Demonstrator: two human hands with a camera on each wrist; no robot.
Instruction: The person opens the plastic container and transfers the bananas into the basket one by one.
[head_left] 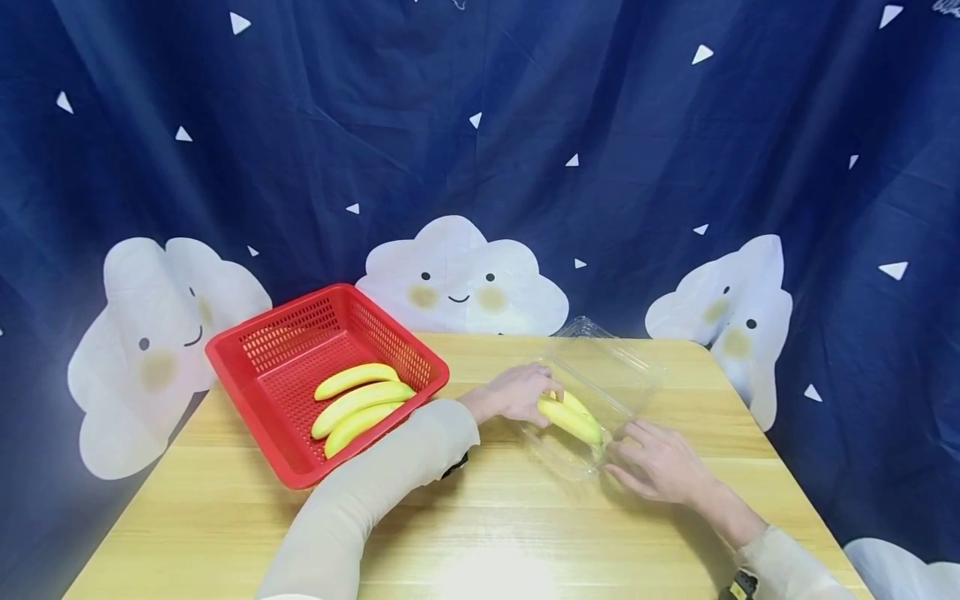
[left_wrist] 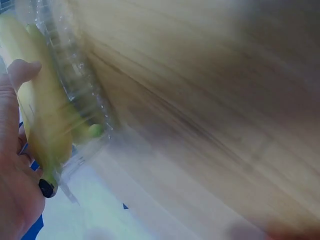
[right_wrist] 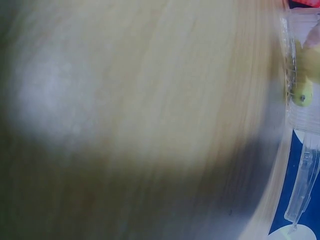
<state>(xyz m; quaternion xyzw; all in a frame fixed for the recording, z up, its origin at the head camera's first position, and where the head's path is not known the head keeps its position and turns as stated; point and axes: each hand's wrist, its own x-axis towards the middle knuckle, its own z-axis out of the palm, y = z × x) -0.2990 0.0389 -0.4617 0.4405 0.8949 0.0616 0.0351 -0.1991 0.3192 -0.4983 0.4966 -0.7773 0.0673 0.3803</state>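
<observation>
With curled fingers and thumb my left hand (head_left: 520, 392) grips a yellow banana (head_left: 572, 422) at the clear plastic clamshell box (head_left: 557, 460). Another banana (left_wrist: 74, 122) shows beside it inside the box in the left wrist view, and the left thumb lies across the held one. The box's lid (head_left: 611, 367) stands folded back on the far side. At the near right edge of the box is my right hand (head_left: 660, 467), its fingers loosely bent and the fingertips right at the plastic wall. The right wrist view leaves that hand out.
A red perforated basket (head_left: 255, 417) stands at the left of the wooden table (head_left: 480, 525), with three bananas (head_left: 363, 408) in it. My left forearm passes close by its near right corner. Behind the table hangs a dark blue curtain (head_left: 420, 100) with cloud prints.
</observation>
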